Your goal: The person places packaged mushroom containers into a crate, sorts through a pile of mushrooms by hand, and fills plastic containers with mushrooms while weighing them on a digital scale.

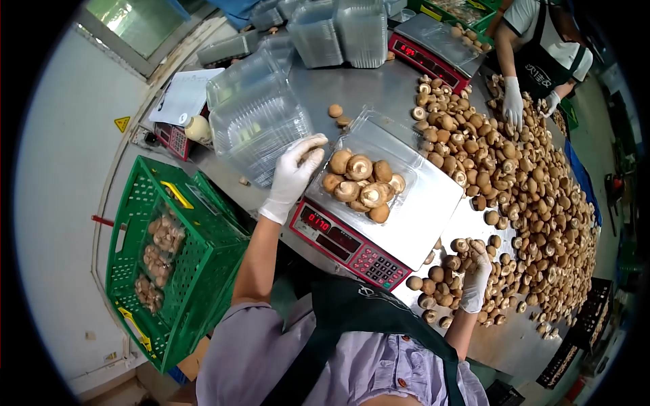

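Bare strip of scale platform (432, 206) lies open between clear tray (414, 168) and mushroom heap (545, 216). Left hand (293, 174) beside tray, hemmed on outer side by nested clear containers (261, 128). Right hand (477, 279) boxed in at heap's near edge. Beyond tray, steel table (369, 86) leaves gap, two loose mushrooms (335, 110) in it; tall container stacks (316, 39) and second scale (421, 59) block farther on. Co-worker's gloved hand (512, 105) occupies heap's far end.

The table (369, 86) carries three scales (349, 245), one each toward its near, far and left edges, and one white-capped bottle (198, 128) near the left edge. About ten mushrooms (359, 167) fill one tray (410, 164); three packs (168, 233) show in the nearest green crate (210, 271). Four gloved hands (292, 174) belong to two people.
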Available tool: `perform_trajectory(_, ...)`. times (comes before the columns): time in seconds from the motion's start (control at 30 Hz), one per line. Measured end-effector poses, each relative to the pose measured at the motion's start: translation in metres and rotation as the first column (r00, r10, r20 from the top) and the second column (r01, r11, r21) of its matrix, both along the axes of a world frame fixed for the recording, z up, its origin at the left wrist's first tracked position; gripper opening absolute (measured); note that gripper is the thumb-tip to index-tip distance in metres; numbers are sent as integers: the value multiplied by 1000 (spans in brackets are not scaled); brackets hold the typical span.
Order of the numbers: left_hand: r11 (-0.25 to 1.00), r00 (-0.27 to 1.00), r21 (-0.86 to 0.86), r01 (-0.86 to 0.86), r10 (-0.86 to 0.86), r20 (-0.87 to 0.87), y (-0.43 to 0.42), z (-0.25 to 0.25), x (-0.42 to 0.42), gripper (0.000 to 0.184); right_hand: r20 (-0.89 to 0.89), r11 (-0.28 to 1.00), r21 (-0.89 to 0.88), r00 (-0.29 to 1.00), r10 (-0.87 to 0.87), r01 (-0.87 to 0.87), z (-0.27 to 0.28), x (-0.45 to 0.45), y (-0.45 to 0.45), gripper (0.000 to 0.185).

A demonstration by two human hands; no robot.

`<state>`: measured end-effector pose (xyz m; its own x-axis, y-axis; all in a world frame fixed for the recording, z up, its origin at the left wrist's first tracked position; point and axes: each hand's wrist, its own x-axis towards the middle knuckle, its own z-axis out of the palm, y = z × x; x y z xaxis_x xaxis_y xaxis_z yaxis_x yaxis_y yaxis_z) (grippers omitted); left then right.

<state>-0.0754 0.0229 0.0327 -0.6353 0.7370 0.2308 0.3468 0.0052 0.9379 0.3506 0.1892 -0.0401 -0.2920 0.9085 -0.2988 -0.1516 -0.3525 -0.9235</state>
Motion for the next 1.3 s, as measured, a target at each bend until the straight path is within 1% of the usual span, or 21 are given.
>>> perform_trajectory(0.07, 994, 995, -53, 93, -95, -38, 2, 3, 7, 29, 48, 1000, 14, 999, -24, 23, 5, -6, -1, 28)
perform_trajectory(0.13, 987, 924, -82, 135, -155, -349, 8, -2, 13, 35, 113, 1000, 22, 993, -20, 18, 2, -2, 2, 26)
perform_trajectory(0.2, 968, 910, -172, 184, -234, -343, 9, -8, 23, 46, 128, 998, 63, 992, 0, -8, -5, 1, 5, 25)
perform_trajectory(0.37, 977, 837, -204, 56, -157, -524, 7, -15, 43, 48, 445, 992, 129, 893, -71, 14, -10, -6, 13, 17)
perform_trajectory(0.47, 969, 866, -236, 68, -175, -468, 7, -14, 60, 43, 732, 947, 303, 662, -161, -104, -23, -12, 30, 22)
perform_trajectory(0.5, 969, 845, -238, 62, -178, -504, 6, -13, 59, 41, 741, 888, 424, 632, -226, -179, -21, -19, 35, 24)
perform_trajectory(0.53, 969, 823, -240, 54, -179, -539, 6, -13, 58, 38, 819, 874, 431, 504, -274, -225, -16, -24, 40, 24)
perform_trajectory(0.57, 971, 823, -236, 49, -173, -541, 7, -12, 58, 38, 774, 834, 495, 560, -295, -245, -8, -33, 44, 24)
perform_trajectory(0.6, 989, 891, -146, 22, -86, -446, 10, -11, 56, 36, 725, 789, 557, 614, -310, -260, 3, -45, 47, 25)
perform_trajectory(0.63, 998, 941, -57, -16, -4, -338, 13, -9, 54, 33, 642, 819, 522, 742, -194, -237, 17, -58, 51, 22)
perform_trajectory(0.67, 998, 960, -25, -49, 40, -276, 14, -5, 51, 29, 538, 977, 180, 843, 0, -115, 53, -81, 45, 22)
perform_trajectory(0.73, 997, 992, 44, -59, 64, -109, 16, 1, 43, 26, 476, 878, 378, 875, 89, -295, 36, -97, 64, 24)
perform_trajectory(0.8, 994, 995, 91, -65, 72, -73, 21, -9, 34, 24, 362, 895, 296, 906, 219, -334, 56, -133, 61, 29)
perform_trajectory(0.87, 983, 987, 170, -69, 42, 157, 23, -15, 29, 22, 148, 910, 223, 935, 323, -350, 53, -165, 64, 36)
perform_trajectory(0.9, 993, 956, 82, -89, 62, 285, 22, -11, 30, 28, 185, 898, 239, 925, 333, -371, 43, -180, 70, 38)
perform_trajectory(0.93, 991, 957, 88, -97, 69, 281, 22, -9, 31, 28, 222, 885, 253, 914, 340, -391, 35, -192, 76, 41)
perform_trajectory(1.0, 995, 838, -21, -94, 90, 538, 22, -8, 32, 42, -65, 927, 122, 929, 365, -355, 41, -208, 71, 45)
perform_trajectory(1.03, 998, 830, -21, -61, 62, 554, 19, -7, 31, 52, -155, 925, 114, 913, 377, -362, 29, -209, 80, 48)
perform_trajectory(1.13, 991, 781, 115, -68, -19, 624, 5, -10, 32, 59, -264, 940, 214, 911, 318, -266, 77, -200, 48, 39)
perform_trajectory(1.2, 988, 772, 144, -57, -48, 634, -8, -8, 35, 65, -37, 850, 401, 922, 386, -340, 82, -174, 32, 36)
perform_trajectory(1.3, 984, 822, 173, 31, -124, 556, -31, -10, 45, 65, 347, 755, 444, 870, 351, -482, 73, -136, 1, 34)
